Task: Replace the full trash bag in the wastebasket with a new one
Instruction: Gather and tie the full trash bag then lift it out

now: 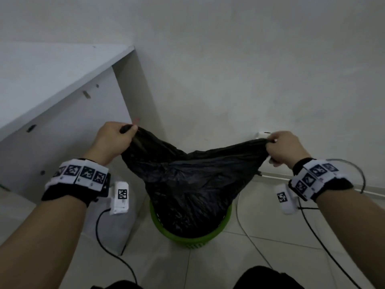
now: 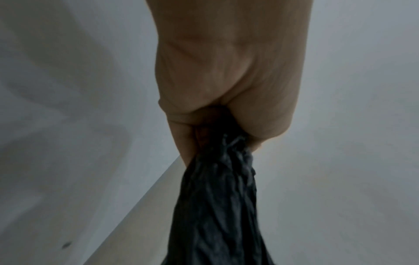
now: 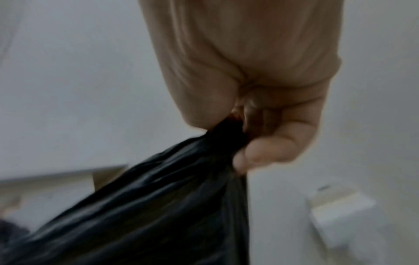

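Above the green wastebasket point(image 1: 190, 239), a black trash bag point(image 1: 187, 174) is held stretched by its two top corners.

The left corner is gripped in the left hand point(image 1: 113, 140), fingers curled tight round bunched plastic; the same grip is seen in the left wrist view, left hand point(image 2: 226, 86), bag point(image 2: 217, 206) hanging below the fist. The right corner is pinched in the right hand point(image 1: 284, 148), fist closed on the gathered edge; confirmed in the right wrist view, hand point(image 3: 256, 86), bag point(image 3: 147, 206) trailing down-left. The bag's lower body is seated inside the basket, sagging between the two grips. A white desk point(image 1: 52, 84) is seen at left, tiled floor point(image 1: 260, 247) below.
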A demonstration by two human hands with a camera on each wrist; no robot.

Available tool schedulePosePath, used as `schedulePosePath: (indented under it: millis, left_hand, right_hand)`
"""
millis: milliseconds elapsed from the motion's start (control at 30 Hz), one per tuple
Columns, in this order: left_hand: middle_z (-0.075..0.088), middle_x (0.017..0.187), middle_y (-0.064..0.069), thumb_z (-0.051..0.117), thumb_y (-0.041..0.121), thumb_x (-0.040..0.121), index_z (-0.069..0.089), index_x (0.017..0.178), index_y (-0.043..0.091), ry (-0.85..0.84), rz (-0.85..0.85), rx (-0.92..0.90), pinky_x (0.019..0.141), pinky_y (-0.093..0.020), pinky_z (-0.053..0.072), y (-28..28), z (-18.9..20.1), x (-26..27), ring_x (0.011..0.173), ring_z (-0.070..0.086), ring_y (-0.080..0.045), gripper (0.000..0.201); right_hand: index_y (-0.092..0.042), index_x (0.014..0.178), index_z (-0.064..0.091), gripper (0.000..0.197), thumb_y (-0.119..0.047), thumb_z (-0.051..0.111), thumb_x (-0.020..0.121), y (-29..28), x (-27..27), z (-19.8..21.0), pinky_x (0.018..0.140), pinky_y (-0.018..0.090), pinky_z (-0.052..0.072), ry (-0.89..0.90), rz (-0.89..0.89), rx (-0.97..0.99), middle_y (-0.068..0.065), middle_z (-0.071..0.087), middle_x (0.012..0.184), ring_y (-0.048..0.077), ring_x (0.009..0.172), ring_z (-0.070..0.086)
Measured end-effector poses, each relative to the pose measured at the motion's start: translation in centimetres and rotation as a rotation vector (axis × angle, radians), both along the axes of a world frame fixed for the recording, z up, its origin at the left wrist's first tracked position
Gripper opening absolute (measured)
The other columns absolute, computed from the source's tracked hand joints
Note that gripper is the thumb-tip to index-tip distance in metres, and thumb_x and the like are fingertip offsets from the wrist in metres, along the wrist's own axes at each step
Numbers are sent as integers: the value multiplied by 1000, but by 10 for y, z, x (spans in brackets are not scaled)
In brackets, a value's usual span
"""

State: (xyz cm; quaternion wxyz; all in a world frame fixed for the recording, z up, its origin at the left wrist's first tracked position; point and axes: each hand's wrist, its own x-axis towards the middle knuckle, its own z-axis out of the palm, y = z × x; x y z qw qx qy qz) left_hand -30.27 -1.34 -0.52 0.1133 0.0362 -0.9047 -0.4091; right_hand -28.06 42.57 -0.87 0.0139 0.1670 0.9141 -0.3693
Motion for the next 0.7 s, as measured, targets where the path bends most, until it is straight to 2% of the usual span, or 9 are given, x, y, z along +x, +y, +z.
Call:
schedulePosePath:
  millis: [100, 167, 233, 333, 400, 433, 500, 600, 700]
  left_hand:
    - [73, 86, -12, 51, 57, 90, 70, 89, 2, 113, 32, 11, 79, -41, 55, 0, 18, 3, 80, 68, -28, 59]
    - [68, 82, -10, 53, 55, 92, 69, 88, -1, 175, 24, 134, 74, -34, 50, 5, 28, 2, 76, 63, -22, 58]
    - [71, 85, -13, 57, 50, 92, 72, 87, 6, 190, -11, 252, 78, -37, 54, 13, 33, 2, 79, 65, -23, 46]
    - [74, 85, -17, 59, 34, 96, 73, 83, 10, 195, -79, 197, 78, -36, 52, 26, 34, 2, 75, 64, -18, 31]
    - [75, 73, 2, 58, 37, 97, 73, 79, 10, 205, -80, 94, 75, -29, 49, 31, 32, 3, 69, 63, -7, 35]
    - [72, 66, 14, 57, 40, 97, 74, 77, 13, 197, -76, 47, 73, -24, 47, 33, 33, 5, 68, 62, -1, 38]
    - [68, 67, 19, 49, 45, 100, 75, 75, 22, 167, -75, -23, 76, -23, 44, 35, 34, 7, 76, 64, -4, 43]
    - [70, 81, 1, 36, 48, 103, 77, 79, 19, 156, -95, -88, 83, -24, 41, 42, 42, 13, 88, 63, -16, 55]
    - [68, 86, -3, 29, 43, 106, 76, 82, 15, 201, -96, -133, 85, -25, 41, 55, 51, 18, 87, 60, -18, 60]
  right_hand:
    - [6, 78, 66, 29, -14, 57, 96, 9, 10, 25, 45, 27, 52, -257, 118, 91, 15, 69, 59, 26, 46, 63]
    - [4, 83, 65, 24, -13, 59, 98, 14, 10, 40, 44, 26, 53, -229, 130, -71, 17, 65, 62, 24, 48, 62]
    - [-2, 83, 60, 17, -1, 54, 99, 9, 13, 46, 46, 27, 57, -184, 129, -300, 16, 58, 69, 22, 52, 60]
    - [-6, 84, 60, 24, 6, 46, 99, -2, 17, 42, 51, 29, 57, -168, 138, -430, 12, 53, 72, 18, 54, 51]
    - [-8, 86, 64, 25, 4, 46, 100, -1, 16, 45, 54, 29, 56, -92, 102, -530, 8, 51, 69, 16, 54, 45]
    - [-8, 86, 66, 25, 2, 48, 100, 1, 16, 47, 53, 28, 55, -44, 83, -520, 6, 50, 67, 16, 55, 44]
    - [-6, 82, 68, 22, -9, 55, 100, 3, 19, 55, 51, 28, 56, -4, 83, -293, 7, 52, 65, 18, 54, 48]
    - [-2, 79, 66, 28, -21, 59, 99, 0, 23, 75, 58, 31, 56, 42, 132, -112, 13, 61, 75, 24, 65, 57]
    - [-11, 82, 59, 22, -20, 53, 100, -9, 21, 116, 78, 39, 53, 301, 101, -664, 11, 69, 95, 25, 85, 65]
